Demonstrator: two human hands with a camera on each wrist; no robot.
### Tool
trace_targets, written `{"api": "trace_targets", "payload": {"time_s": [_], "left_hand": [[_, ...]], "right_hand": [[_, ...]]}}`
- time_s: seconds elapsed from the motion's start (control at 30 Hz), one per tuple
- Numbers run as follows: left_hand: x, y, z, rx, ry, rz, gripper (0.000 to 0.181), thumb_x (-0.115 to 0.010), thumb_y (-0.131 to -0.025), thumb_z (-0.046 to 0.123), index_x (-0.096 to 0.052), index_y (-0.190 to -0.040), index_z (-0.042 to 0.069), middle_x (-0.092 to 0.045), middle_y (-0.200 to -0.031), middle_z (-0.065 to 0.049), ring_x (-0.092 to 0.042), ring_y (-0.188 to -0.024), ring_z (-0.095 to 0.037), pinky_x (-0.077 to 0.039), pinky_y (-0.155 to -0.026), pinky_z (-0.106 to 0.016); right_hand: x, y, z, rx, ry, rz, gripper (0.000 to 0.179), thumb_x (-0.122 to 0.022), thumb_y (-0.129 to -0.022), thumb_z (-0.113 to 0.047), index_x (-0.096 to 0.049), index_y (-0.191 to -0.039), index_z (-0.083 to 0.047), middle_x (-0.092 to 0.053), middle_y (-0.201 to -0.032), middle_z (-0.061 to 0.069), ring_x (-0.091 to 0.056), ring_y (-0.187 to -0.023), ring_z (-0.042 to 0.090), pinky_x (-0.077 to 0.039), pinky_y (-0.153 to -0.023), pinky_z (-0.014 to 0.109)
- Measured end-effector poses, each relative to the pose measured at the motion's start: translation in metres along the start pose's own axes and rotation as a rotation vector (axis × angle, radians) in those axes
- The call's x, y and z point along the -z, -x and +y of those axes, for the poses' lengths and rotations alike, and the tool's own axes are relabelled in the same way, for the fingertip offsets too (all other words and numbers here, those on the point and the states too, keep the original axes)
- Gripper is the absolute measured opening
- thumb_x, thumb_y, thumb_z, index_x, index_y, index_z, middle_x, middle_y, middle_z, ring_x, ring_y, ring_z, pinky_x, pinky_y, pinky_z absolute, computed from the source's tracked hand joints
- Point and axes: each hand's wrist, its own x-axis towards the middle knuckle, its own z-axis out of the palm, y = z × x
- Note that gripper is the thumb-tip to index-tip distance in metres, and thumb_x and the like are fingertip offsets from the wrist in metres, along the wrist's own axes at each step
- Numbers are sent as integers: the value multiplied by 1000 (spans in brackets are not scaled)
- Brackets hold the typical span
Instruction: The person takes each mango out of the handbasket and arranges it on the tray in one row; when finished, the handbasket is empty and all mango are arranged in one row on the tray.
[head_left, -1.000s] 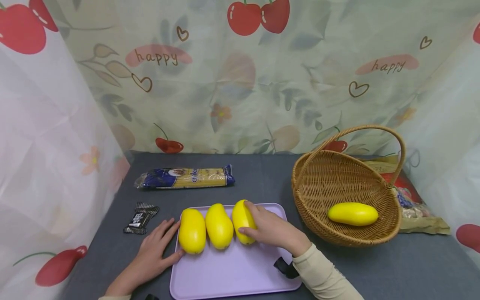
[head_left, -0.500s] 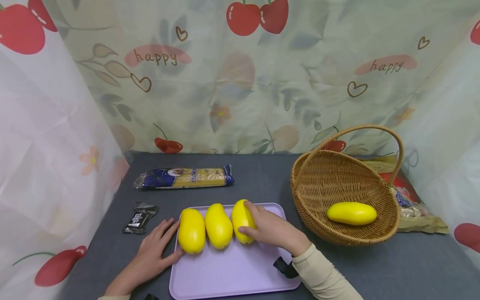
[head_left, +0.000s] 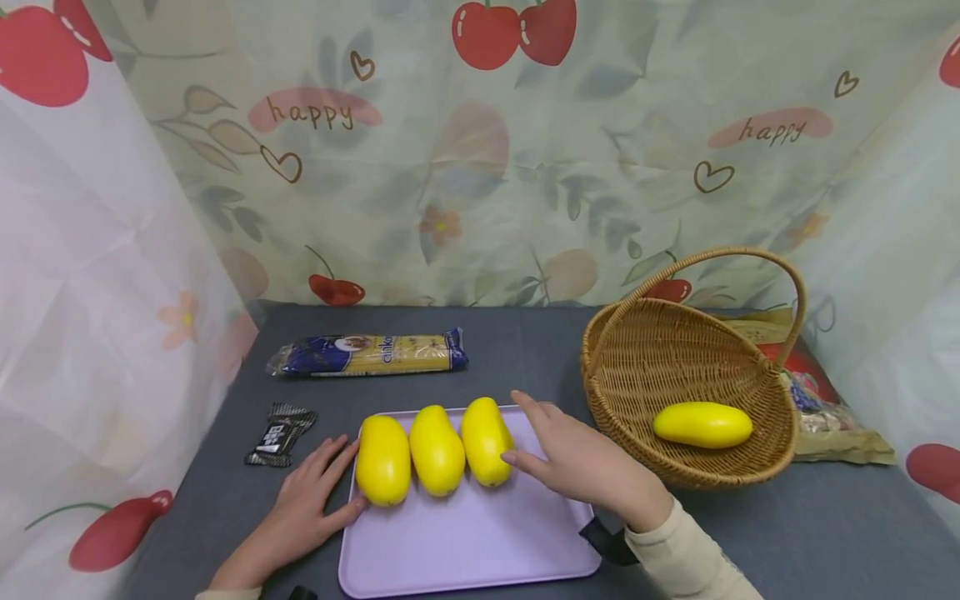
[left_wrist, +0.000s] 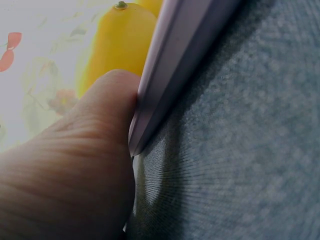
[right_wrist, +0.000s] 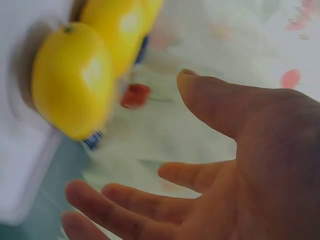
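Note:
Three plump yellow fruits that look like mangoes stand side by side on a lilac tray (head_left: pixel 465 542): a left mango (head_left: pixel 383 461), a middle mango (head_left: pixel 437 451) and a right mango (head_left: pixel 486 442). My left hand (head_left: pixel 311 500) rests at the tray's left edge, fingers extended, its thumb touching the rim beside the left mango. Just right of the right mango is my right hand (head_left: pixel 577 458), fingers spread and holding nothing. The right wrist view shows a gap between that hand and the nearest mango (right_wrist: pixel 72 80). Another mango (head_left: pixel 702 425) lies inside the wicker basket (head_left: pixel 652 350).
A blue-and-yellow pasta packet (head_left: pixel 375 354) lies behind the tray. To its left is a small black wrapped packet (head_left: pixel 279 435). A brown and red bag (head_left: pixel 840 433) lies partly behind the basket. Patterned curtains (head_left: pixel 480 167) enclose the dark grey tabletop (head_left: pixel 525 358).
My right hand has let go of the right mango and moved right, its fingers opening away from the fruit. The left hand and the three mangoes on the tray have stayed in place.

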Motion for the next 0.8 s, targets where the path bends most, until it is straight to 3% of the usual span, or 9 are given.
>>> {"api": "trace_targets", "payload": {"time_s": [0.2, 0.33, 0.43, 0.5, 0.63, 0.8], "left_hand": [[0, -1, -1, 16, -5, -18, 81, -59, -85, 61, -34, -150, 19, -30, -153, -17, -22, -140, -44, -22, -99, -73], [0, -1, -1, 16, -7, -16, 81, -59, -85, 61, -34, -150, 19, -30, -153, -18, -23, -140, -44, -22, -99, -73], [0, -1, -1, 13, -7, -13, 80, -59, -85, 60, -34, -150, 19, -31, -153, -18, -23, -140, -43, -22, -99, -73], [0, -1, -1, 14, -7, -15, 81, -59, -85, 60, -34, -150, 19, -30, -153, -17, -22, -140, -43, -22, -99, -73], [0, -1, -1, 12, -4, -16, 80, -59, -86, 60, -34, -150, 19, -30, -153, -17, -22, -140, -43, -22, -99, -72], [0, -1, 0, 7, -7, -11, 80, -60, -86, 58, -35, -150, 18, -31, -153, -17, -22, -140, -43, -22, -99, -72]], "right_hand": [[48, 39, 16, 49, 50, 27, 76, -51, -92, -57, -32, -149, -10, -46, -143, 14, -51, -125, 30, -44, -99, 49], [79, 56, 39, 95, 35, -13, 70, -50, -93, -56, -40, -144, -9, -54, -135, 8, -61, -109, 18, -49, -90, 41], [99, 63, 61, 96, 55, -29, 63, -50, -95, -52, -44, -141, -9, -58, -129, 8, -63, -102, 19, -50, -86, 42], [109, 63, 77, 71, 89, -40, 61, -51, -95, -50, -45, -140, -9, -59, -129, 11, -62, -109, 27, -49, -88, 48], [123, 50, 112, 5, 77, -161, 63, -55, -94, -48, -45, -140, -6, -63, -119, 11, -63, -103, 26, -51, -82, 46], [127, 27, 159, -84, -34, -394, 63, -61, -93, -33, -39, -144, -4, -52, -134, 23, -53, -119, 38, -47, -91, 50]]}}
